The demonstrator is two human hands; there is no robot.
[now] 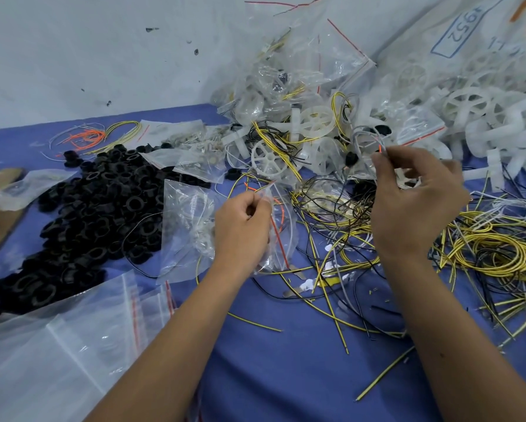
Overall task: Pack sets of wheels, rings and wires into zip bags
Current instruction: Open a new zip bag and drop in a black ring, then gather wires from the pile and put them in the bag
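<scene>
Grey wire [366, 138] pinched by right hand [414, 202]; left hand [242, 222] grips zip bag [275, 239].

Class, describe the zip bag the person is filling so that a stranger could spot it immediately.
Start from the big heap of black plastic rings on the blue table. Just right of it, the left hand pinches a small clear zip bag. Unlike the flat bags nearby, it is lifted, with orange wire inside.

Even soft light, right hand [414, 190] motion-blurred
</scene>
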